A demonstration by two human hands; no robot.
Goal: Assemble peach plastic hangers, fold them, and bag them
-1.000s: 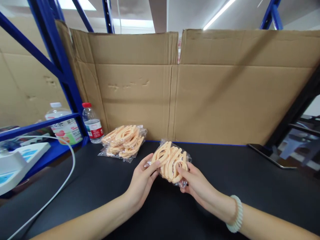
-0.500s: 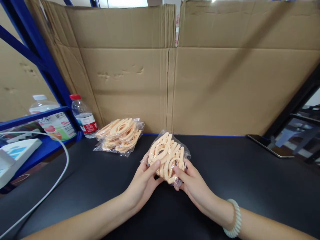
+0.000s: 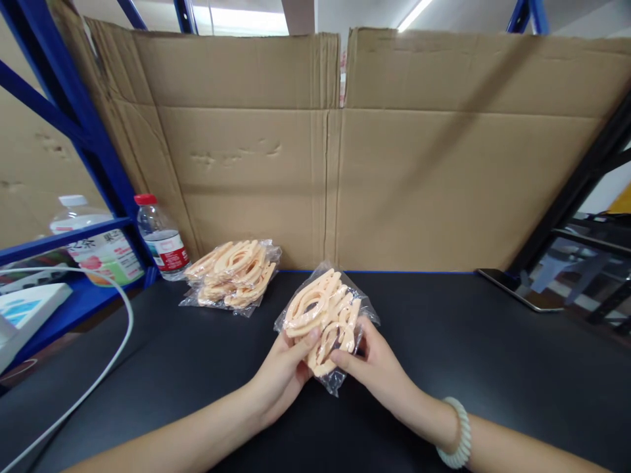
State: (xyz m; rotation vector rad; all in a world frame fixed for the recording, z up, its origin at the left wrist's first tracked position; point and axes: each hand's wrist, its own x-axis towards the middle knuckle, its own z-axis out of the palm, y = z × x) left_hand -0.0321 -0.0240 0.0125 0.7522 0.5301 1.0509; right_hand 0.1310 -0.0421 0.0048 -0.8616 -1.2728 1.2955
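Observation:
Between my hands is a clear plastic bag of peach folding hangers [image 3: 315, 309], tilted and held above the black tabletop. My left hand [image 3: 282, 369] grips its lower left side, thumb across the front and fingers partly hidden behind. On the lower right side, my right hand [image 3: 377, 362] is closed on the same bag with its thumb pressed on the front. A loose corner of the wrapping hangs below the thumbs. Farther back to the left, more bagged peach hangers [image 3: 234, 272] lie in a pile on the table.
A red-capped bottle [image 3: 165, 243] and a larger white-capped bottle [image 3: 98, 243] stand at the left by the blue frame [image 3: 81, 131]. A white cable [image 3: 116, 351] curves over the left of the table. Cardboard [image 3: 419, 177] walls the back; a phone-like slab [image 3: 517, 290] lies far right.
The held bag has turned and tipped a little in my hands, and its lower corner now hangs farther down. Both hands keep their hold. The camera view has tilted slightly upward.

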